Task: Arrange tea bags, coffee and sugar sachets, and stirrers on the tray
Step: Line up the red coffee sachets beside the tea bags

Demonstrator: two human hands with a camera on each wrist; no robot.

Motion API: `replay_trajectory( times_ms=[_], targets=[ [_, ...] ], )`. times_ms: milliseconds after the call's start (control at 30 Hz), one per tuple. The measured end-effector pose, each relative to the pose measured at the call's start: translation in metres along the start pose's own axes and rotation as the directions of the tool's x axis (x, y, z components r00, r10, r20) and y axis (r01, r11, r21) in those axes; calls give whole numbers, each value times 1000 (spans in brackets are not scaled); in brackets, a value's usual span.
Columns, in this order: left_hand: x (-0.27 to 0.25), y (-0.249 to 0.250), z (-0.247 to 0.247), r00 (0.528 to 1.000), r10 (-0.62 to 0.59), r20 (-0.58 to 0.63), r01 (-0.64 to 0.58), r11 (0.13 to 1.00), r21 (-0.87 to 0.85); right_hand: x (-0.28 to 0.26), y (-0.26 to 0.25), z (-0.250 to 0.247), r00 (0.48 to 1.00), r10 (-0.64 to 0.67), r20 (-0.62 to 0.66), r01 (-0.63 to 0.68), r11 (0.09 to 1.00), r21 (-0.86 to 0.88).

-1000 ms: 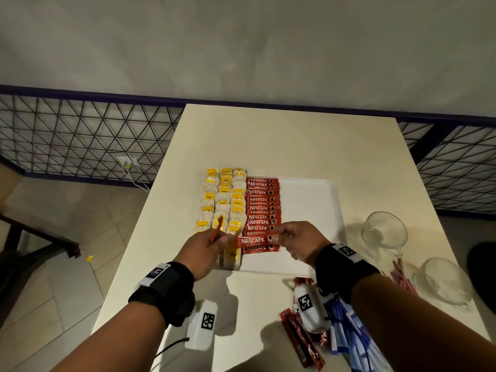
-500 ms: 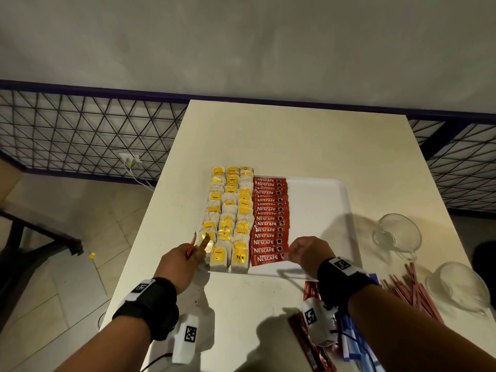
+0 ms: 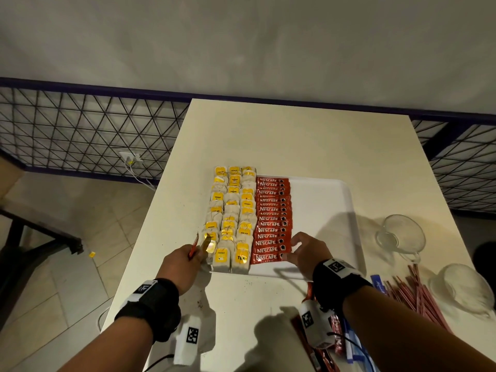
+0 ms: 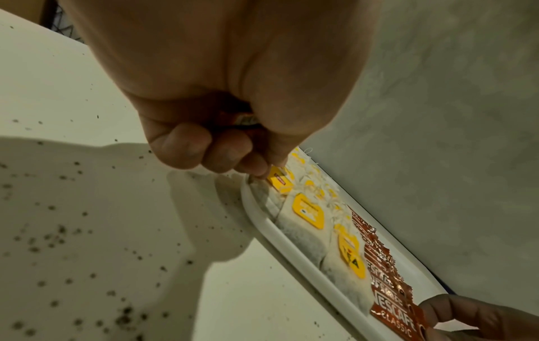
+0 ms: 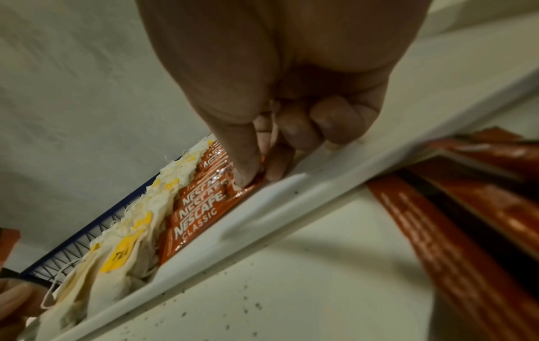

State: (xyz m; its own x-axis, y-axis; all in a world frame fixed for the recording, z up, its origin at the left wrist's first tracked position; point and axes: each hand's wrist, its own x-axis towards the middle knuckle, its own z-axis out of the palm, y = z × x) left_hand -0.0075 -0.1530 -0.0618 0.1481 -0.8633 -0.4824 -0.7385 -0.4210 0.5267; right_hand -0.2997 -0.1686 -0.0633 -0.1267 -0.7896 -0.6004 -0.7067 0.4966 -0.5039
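Note:
A white tray (image 3: 322, 200) holds three columns of tea bags (image 3: 230, 210) with yellow tags and one column of red Nescafe coffee sachets (image 3: 271, 218). My right hand (image 3: 288, 255) pinches the right end of the nearest coffee sachet (image 3: 265, 257), which lies flat at the tray's front; in the right wrist view the thumb (image 5: 245, 177) presses that end down. My left hand (image 3: 200, 255) is at the tray's near left corner. It grips a spare red sachet (image 4: 242, 120) in its fist, and its fingertips (image 4: 259, 171) touch a yellow tea tag (image 4: 280, 182).
Two glass cups (image 3: 400, 234) (image 3: 464, 288) stand to the right of the tray. Red stirrers (image 3: 413, 294), blue sugar sachets (image 3: 357, 345) and loose red sachets (image 3: 311, 345) lie under my right forearm. Dark specks dot the table (image 3: 295, 135). Its left edge is close to my left hand.
The sachet held between both hands now lies at the near end of the coffee column. My left hand let go of it and moved left to the tea bags.

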Motion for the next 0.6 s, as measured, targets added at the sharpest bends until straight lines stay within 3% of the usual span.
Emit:
replay_trajectory(
  times_ms=[467,600],
  targets=[
    [-3,2,2,1000,11,19,-10,1000,-25,-1,0,0,1000,-2,-18,2,1000,-31],
    [-3,2,1,1000,8,15,-7,1000,-17,1,1,-1,1000,-17,-20,14,991,-130]
  ],
)
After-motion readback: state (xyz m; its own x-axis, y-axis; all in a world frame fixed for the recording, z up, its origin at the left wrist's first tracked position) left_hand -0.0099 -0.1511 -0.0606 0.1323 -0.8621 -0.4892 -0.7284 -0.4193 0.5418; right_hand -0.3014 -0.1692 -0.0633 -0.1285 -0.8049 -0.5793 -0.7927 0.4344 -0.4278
